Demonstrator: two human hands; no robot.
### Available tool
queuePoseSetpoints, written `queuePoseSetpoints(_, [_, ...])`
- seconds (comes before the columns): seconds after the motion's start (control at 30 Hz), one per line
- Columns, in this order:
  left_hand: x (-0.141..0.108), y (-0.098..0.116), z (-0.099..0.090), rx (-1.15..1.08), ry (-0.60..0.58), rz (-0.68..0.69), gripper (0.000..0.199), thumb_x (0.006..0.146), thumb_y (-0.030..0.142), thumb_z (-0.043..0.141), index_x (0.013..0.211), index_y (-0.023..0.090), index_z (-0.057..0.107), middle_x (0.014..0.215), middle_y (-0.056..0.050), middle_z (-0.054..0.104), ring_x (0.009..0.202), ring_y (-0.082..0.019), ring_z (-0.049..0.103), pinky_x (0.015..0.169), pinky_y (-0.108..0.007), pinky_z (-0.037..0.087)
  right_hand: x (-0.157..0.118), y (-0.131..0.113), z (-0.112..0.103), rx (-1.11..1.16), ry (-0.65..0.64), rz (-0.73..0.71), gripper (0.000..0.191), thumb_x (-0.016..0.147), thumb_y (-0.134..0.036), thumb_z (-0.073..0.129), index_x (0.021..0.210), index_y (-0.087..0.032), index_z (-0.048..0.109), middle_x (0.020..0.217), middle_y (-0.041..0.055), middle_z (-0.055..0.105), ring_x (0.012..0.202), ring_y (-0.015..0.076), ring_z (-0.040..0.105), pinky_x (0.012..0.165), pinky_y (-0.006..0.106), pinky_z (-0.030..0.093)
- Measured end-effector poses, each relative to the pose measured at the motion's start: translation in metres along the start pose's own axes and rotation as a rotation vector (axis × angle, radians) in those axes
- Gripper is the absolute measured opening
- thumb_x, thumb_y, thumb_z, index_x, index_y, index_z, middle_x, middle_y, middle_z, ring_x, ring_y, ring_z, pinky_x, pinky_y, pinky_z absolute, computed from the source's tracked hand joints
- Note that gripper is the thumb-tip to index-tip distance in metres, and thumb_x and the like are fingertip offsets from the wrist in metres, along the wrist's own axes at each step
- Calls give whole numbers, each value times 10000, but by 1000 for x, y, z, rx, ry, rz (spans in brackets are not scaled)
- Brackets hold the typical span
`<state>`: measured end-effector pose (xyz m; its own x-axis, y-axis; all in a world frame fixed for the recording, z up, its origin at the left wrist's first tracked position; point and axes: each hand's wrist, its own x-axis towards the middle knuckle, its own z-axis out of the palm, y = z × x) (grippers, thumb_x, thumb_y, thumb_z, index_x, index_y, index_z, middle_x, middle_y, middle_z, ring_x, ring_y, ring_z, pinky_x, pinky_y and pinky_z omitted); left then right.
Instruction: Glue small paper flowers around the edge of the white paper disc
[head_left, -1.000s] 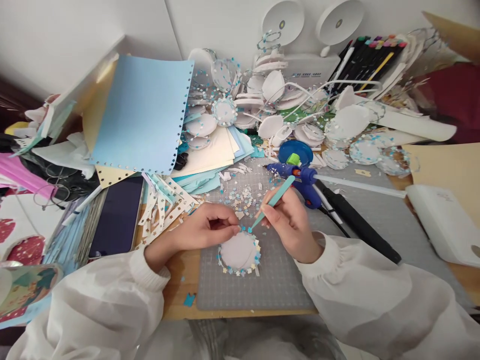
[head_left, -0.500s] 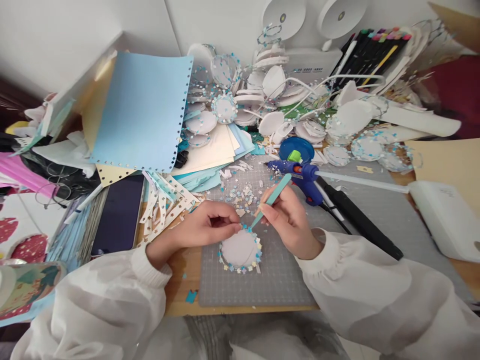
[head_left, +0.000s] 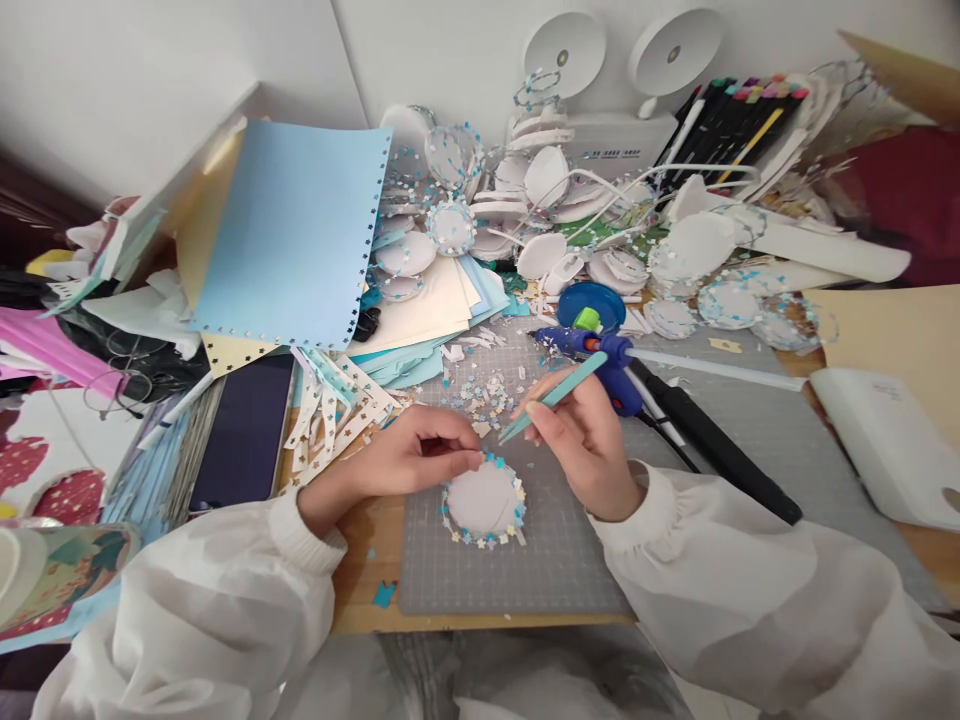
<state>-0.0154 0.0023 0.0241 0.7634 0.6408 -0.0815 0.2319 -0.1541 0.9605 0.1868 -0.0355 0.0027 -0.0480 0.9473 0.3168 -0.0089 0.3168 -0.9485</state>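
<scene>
**Tweezers (head_left: 559, 392) just off the far rim of the white disc (head_left: 481, 502)**

In the head view, the white disc lies flat on the grey cutting mat (head_left: 555, 572), between the two hands and a little nearer the person's body than either set of fingertips. Being round, it offers no long axis; its star trim (head_left: 519, 490) of small blue, white and yellow pieces circles the edge.

The left hand (head_left: 420, 450) is the nearer one: its thumb and index tips come together at the far-left part of the rim and seem to pinch the star trim, though exactly what sits between them is hidden.

The right hand (head_left: 581, 435) is apart from the disc, beyond it and to the right. Its thumb and fingers press on the tweezers, whose long axis slants from upper right down to the left. Their tips stand just past the far rim, seemingly clear of it and near the left fingertips; whether they grip anything is too small to tell.

Loose stars (head_left: 487, 388) lie scattered beyond the tips, with the blue glue gun (head_left: 619, 348) farther right.
</scene>
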Motion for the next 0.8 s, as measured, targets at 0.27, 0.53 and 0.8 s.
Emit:
queuePoseSetpoints(0.27, [-4,0,1,22,117,-35,420,976,383,387,990,123,716,633,-2,526,602,-120,482,589,-228,395,4,2,-3,-88,98,-233,130,893,-158,569,992,-236,540,948,54,606,929,195,620,763,355,534])
queuePoseSetpoints(0.53, [-9,-1,0,269,333,42,311,948,320,445,798,123,635,670,-2,536,614,-107,472,575,-217,371,5,4,-5,-138,112,-342,202,867,-97,573,1010,-239,547,941,56,620,933,206,633,804,392,529])
queuePoseSetpoints(0.8, [-12,-3,-11,342,-34,73,204,846,230,566,672,123,577,595,18,490,530,-75,395,500,-199,301,5,5,-6,-172,141,-343,245,833,-90,616,1004,-246,536,955,59,627,944,221,643,817,423,537])
